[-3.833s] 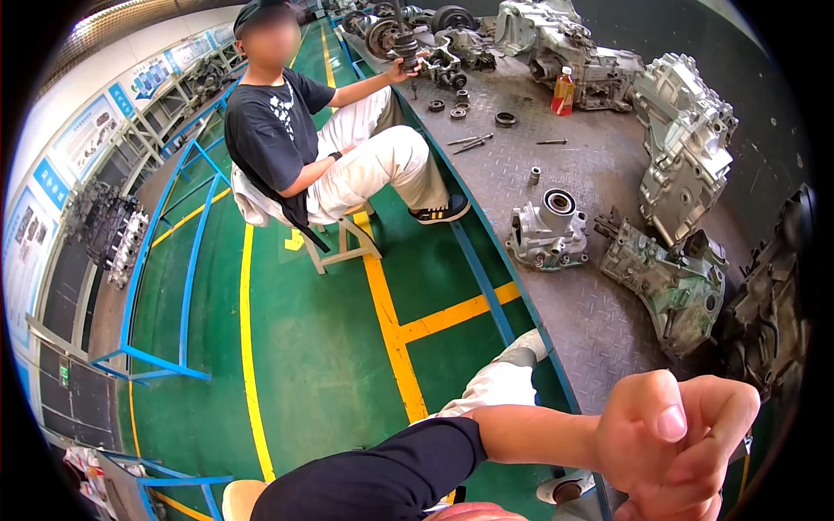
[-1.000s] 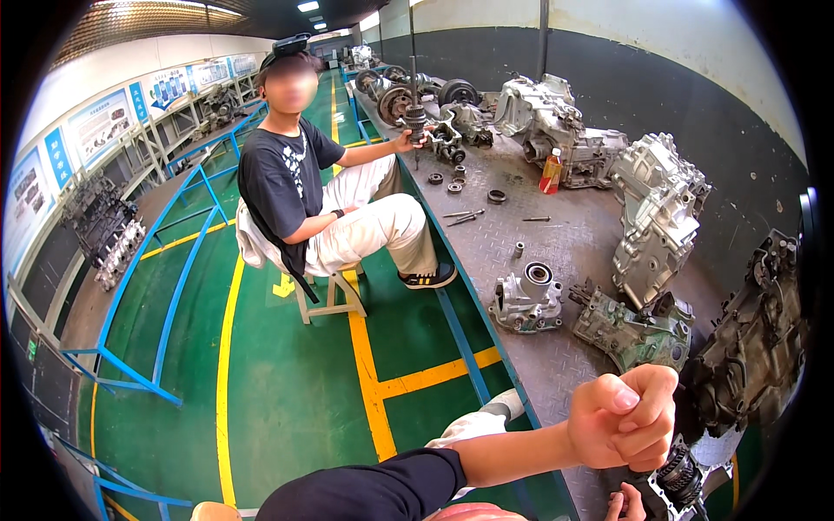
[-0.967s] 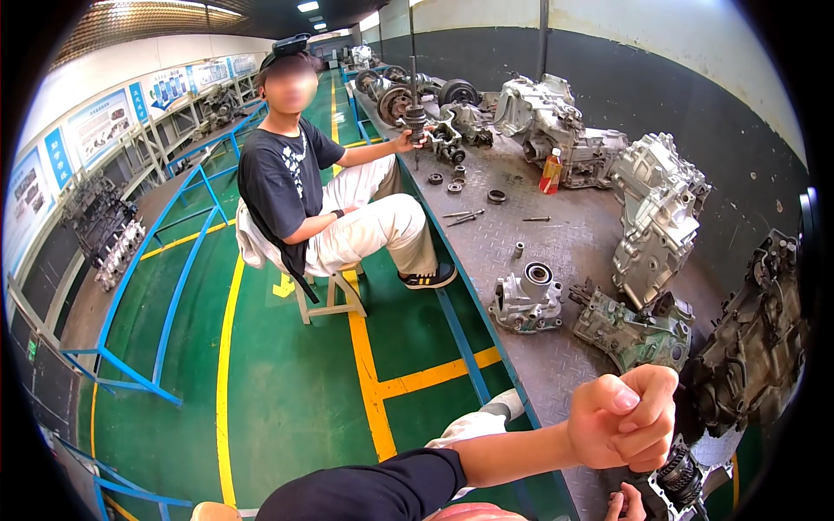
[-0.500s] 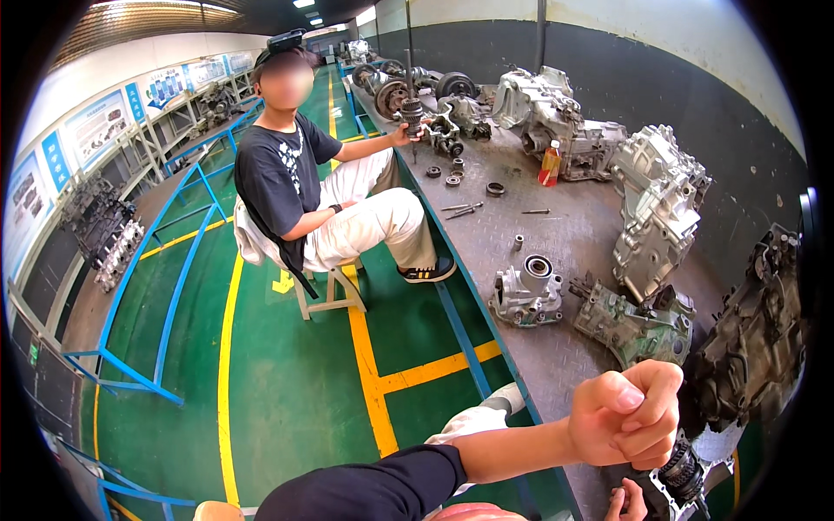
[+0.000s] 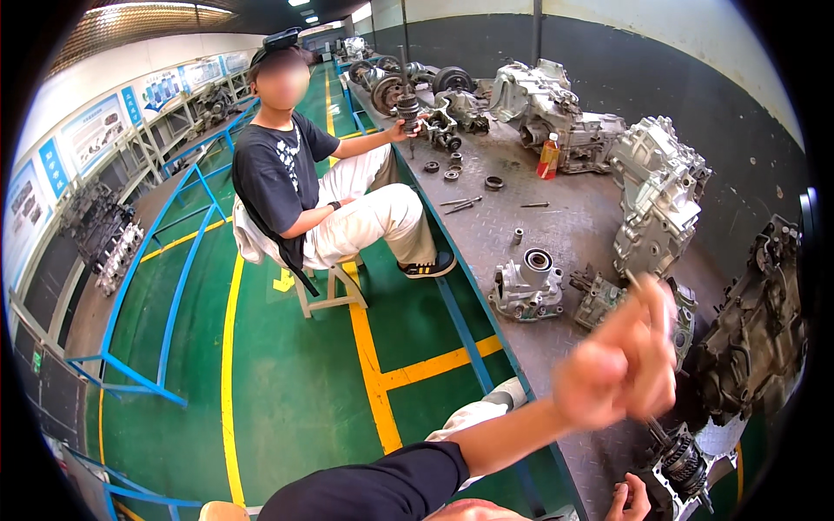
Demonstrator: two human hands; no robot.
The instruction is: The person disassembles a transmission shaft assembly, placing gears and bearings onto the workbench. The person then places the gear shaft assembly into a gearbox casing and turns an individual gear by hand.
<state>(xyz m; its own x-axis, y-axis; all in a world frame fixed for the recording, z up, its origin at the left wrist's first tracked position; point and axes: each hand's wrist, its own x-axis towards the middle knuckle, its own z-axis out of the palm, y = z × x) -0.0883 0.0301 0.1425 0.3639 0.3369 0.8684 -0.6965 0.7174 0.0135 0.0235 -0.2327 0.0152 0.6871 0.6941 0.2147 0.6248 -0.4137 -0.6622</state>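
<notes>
My left hand [image 5: 612, 373] is raised over the bench's near end, smeared by motion. One finger seems to point upward while the others bend; whether it holds anything cannot be told. Just beneath it, a gear shaft [image 5: 682, 464] sits in an opened silver gearbox housing [image 5: 725, 473]. My right hand [image 5: 630, 501] shows only partly at the bottom edge, beside that housing. Its fingers are loosely bent and apart, with nothing visible in them. Behind my left hand, a greenish metal housing [image 5: 599, 300] is partly hidden. A silver housing with a round bore [image 5: 528, 291] stands to its left.
Large gearbox casings [image 5: 660, 195] line the wall side of the metal bench [image 5: 486, 230]. Bearing rings [image 5: 493, 182], bolts [image 5: 460, 206] and a drink bottle [image 5: 548, 158] lie or stand farther along. A seated person [image 5: 287, 182] holds a gear shaft [image 5: 407, 111] upright at the bench edge.
My left hand has gone from a clear, closed fist to a blurred shape with a finger raised, shifting slightly left. More of the gear shaft below shows. My right hand has barely moved.
</notes>
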